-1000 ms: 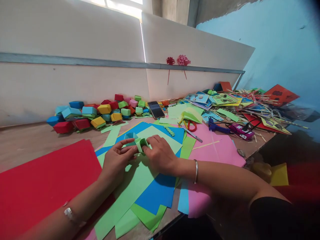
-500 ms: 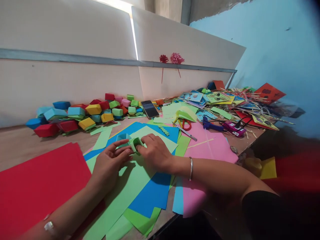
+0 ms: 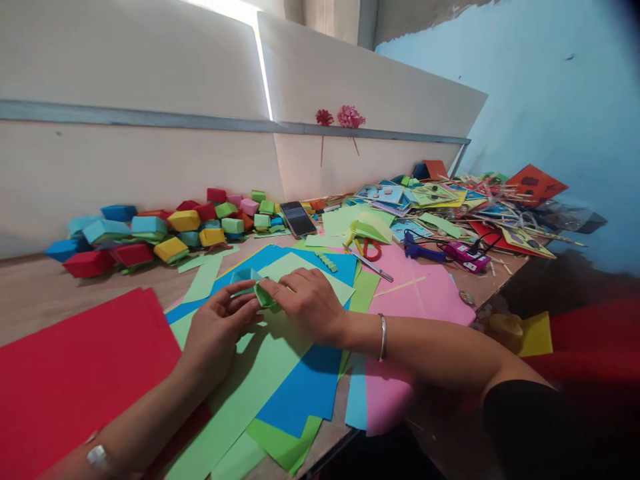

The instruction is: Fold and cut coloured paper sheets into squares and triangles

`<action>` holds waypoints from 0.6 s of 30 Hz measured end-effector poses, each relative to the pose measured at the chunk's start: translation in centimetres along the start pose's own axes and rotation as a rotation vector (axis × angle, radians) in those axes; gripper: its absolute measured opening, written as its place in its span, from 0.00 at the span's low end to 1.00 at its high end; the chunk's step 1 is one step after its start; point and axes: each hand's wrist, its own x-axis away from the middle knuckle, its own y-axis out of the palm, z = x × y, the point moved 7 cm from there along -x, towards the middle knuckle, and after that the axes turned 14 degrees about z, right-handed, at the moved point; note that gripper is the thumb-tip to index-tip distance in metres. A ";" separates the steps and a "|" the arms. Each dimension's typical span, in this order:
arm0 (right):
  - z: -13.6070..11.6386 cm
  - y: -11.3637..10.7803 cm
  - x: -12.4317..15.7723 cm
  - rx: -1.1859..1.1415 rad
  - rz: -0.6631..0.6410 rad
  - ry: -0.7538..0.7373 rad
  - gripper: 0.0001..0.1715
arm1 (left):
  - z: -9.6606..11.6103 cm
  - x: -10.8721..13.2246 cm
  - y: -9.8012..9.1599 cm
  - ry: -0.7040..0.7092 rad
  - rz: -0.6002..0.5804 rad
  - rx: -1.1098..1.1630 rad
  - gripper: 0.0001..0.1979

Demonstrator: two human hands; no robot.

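Note:
A small folded green paper box (image 3: 264, 298) is held just above the stacked sheets. My left hand (image 3: 216, 327) grips its left side between thumb and fingers. On the other side, my right hand (image 3: 314, 305) pinches the box's upper edge, with the thumb across its opening and the other fingers partly hidden. Behind my left fingertips shows a light blue folded paper piece (image 3: 243, 275); whether they touch it I cannot tell. Under both hands lie a light green sheet (image 3: 260, 373) and a blue sheet (image 3: 305, 387).
Several coloured paper boxes (image 3: 170, 227) line the back left, beside a phone (image 3: 298, 219). Red sheets (image 3: 85, 380) lie at left. Red-handled scissors (image 3: 372, 250), a pen-like tool (image 3: 373, 266), a blue glue gun (image 3: 423, 249) and a purple power strip (image 3: 467, 256) are at right.
My right thumb and fingers have shifted from inside the green box's opening to its upper edge, and the box has tilted. The view has turned slightly right.

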 end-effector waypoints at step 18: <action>0.1 0.5 0.4 0.023 -0.056 0.006 0.08 | 0.8 0.8 0.5 -0.021 0.033 0.002 0.32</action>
